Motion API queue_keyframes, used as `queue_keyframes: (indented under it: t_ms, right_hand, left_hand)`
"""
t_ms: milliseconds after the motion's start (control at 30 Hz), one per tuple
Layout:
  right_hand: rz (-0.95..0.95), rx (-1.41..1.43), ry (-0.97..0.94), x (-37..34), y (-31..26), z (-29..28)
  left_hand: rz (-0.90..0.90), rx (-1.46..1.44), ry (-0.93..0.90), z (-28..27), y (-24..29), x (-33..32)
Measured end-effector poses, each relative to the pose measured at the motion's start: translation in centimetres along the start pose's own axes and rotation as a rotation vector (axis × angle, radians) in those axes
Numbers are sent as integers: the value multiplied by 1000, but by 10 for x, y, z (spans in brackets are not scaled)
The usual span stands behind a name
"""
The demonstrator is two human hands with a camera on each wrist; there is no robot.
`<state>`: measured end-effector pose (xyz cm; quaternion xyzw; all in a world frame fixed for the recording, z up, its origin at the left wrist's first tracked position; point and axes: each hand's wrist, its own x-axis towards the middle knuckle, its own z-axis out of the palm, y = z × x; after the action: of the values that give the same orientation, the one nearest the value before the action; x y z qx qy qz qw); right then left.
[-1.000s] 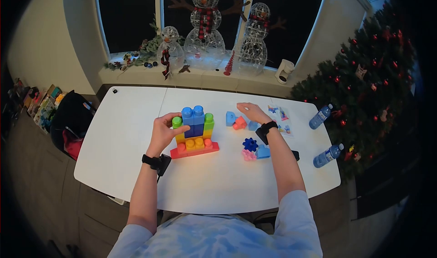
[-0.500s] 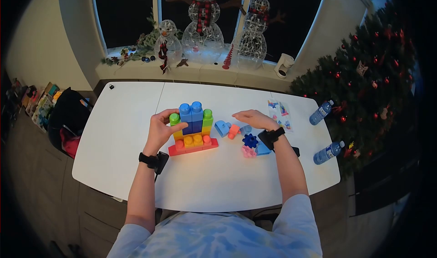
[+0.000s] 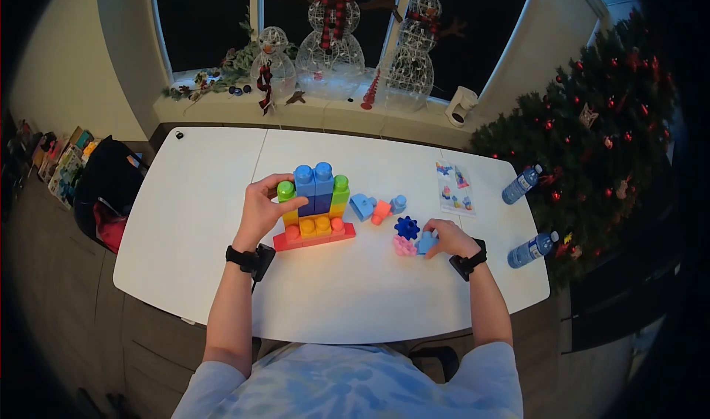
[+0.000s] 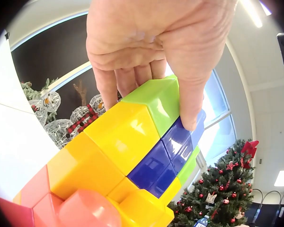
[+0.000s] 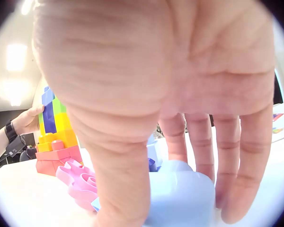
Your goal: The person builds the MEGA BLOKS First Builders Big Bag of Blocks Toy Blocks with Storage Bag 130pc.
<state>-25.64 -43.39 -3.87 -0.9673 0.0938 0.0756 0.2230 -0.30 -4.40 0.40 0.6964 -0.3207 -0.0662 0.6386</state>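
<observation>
My left hand (image 3: 265,210) grips the upper left side of a tower of toy building blocks (image 3: 316,204), thumb across the front and fingers behind. The tower has blue blocks in the middle, green and yellow at the sides, and a red base (image 4: 40,213). On the right, my right hand (image 3: 452,239) holds a light blue block (image 5: 180,196) between thumb and fingers, low at the table. Beside that block lie a dark blue gear (image 3: 407,228) and a pink gear (image 3: 404,246).
A light blue arched block (image 3: 362,207), a coral block (image 3: 381,213) and a small blue block (image 3: 399,204) lie right of the tower. Farther right are a picture sheet (image 3: 456,188) and two water bottles (image 3: 522,184). A decorated tree (image 3: 584,145) stands beyond the table (image 3: 185,219).
My right hand has come from above the loose blocks down and toward me onto the light blue block. The arched block has shifted left, closer to the tower. My left hand keeps its grip.
</observation>
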Motion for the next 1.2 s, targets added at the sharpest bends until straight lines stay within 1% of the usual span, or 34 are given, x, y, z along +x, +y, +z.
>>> queue_keyframes:
  t_ms: [33, 67, 133, 267, 333, 367, 433, 467, 533, 600, 667, 700, 767, 867, 900, 967, 1000, 1067, 1100, 1133, 1167, 1200]
  right_hand:
    - [50, 72, -41, -3, -10, -4]
    - [52, 73, -43, -6, -15, -3]
    - [172, 100, -32, -11, -21, -1]
    - [177, 41, -77, -20, -29, -10]
    - [80, 82, 119, -21, -29, -26]
    - [80, 84, 119, -19, -42, -37]
    - [94, 302, 440, -13, -74, -59]
    - [94, 303, 442, -10, -89, -64]
    - [-75, 307, 415, -1, -118, -64]
    - [-233, 197, 277, 9, -137, -43]
    - [-293, 27, 284, 16, -144, -2]
    - [-298, 27, 283, 21, -143, 17]
    - [-286, -142, 234, 30, -136, 48]
    - [-287, -184, 181, 37, -131, 64]
    - [-296, -184, 181, 38, -128, 60]
    - [-207, 34, 146, 31, -139, 26]
    - [-214, 128, 176, 33, -143, 7]
    - [-310, 285, 317, 38, -169, -42]
    - [-364, 332, 419, 40, -185, -63]
    - [-417, 380, 521, 43, -204, -79]
    - [-420, 384, 523, 45, -221, -92]
    - [-492, 370, 539, 48, -238, -102]
  left_hand:
    - [1, -7, 2, 0, 0, 0]
    - [2, -14, 5, 0, -1, 0]
    - [-8, -11, 3, 0, 0, 0]
    - [-21, -14, 0, 0, 0, 0]
    - [-20, -15, 0, 0, 1, -1]
    - [-19, -14, -5, -1, 1, -1]
    - [-18, -11, -5, -1, 1, -1]
    - [-16, -12, -2, -1, 1, -1]
    - [-20, -5, 0, 0, 2, -1]
    - [-25, 1, 5, 0, 2, -2]
    - [-23, -36, -1, 0, 2, -2]
    - [-22, -34, 4, 0, 2, -2]
    - [-6, -4, 1, 0, 3, -2]
    - [-26, -18, -6, 0, 3, -1]
    - [-24, -13, 1, -1, 2, -1]
    - [-48, 8, -16, -2, 1, -1]
    - [-49, 12, -11, -2, 2, -2]
    - [53, 110, -26, -1, 6, -1]
    - [52, 115, -25, 1, 9, -1]
    - [102, 107, -4, 3, 12, 1]
    - [153, 100, 17, 6, 15, 2]
    - [155, 106, 18, 8, 17, 5]
